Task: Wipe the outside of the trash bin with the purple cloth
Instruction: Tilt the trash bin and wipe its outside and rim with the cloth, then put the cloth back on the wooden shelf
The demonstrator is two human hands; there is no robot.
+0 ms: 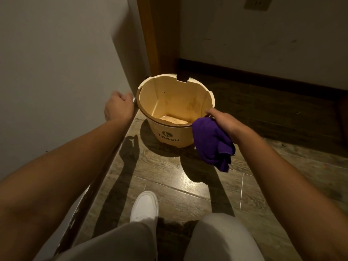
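Observation:
A cream-coloured trash bin (169,135) marked "TRASH" stands open on the wood floor in a corner, its stained inside visible. My right hand (225,122) holds a bunched purple cloth (211,146) against the bin's right outer side near the rim. My left hand (118,106) is at the bin's left rim, fingers curled; whether it grips the rim or a small handle there is unclear.
A grey wall (56,72) runs close along the left. A wooden door frame (156,34) and a dark baseboard (263,76) lie behind the bin. My white shoe (145,206) and my knees are on the floor in front.

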